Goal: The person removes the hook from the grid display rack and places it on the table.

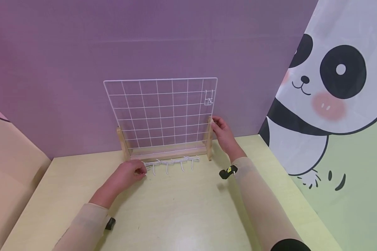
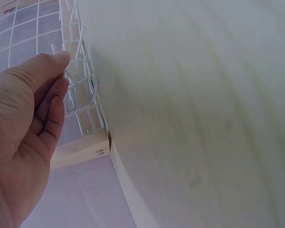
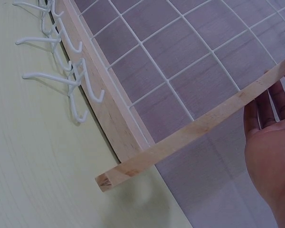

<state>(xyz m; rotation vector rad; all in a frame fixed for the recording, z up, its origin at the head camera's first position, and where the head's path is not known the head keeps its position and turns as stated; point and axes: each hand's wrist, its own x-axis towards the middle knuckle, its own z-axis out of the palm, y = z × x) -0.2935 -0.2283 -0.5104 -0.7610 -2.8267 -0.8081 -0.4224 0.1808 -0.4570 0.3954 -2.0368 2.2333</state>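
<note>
A white wire grid panel (image 1: 160, 80) stands upright in a wooden stand (image 1: 209, 148) at the back of the table. My right hand (image 1: 225, 137) holds the right-hand wooden upright, with the thumb at its front and the fingers behind it. In front of the stand's base lies a row of white wire hooks (image 1: 182, 161), their prongs pointing toward me. My left hand (image 1: 130, 175) is at the left end of this row, and its thumb and index finger pinch the endmost hook (image 2: 80, 85). Another white hook (image 1: 208, 101) hangs on the grid's upper right.
A pale wooden table (image 1: 176, 212) carries the stand near its back edge. Behind rises a purple backdrop (image 1: 163, 31), and to the right a panel with a panda drawing (image 1: 323, 115). The stand's left upright (image 1: 122, 141) is just behind my left hand.
</note>
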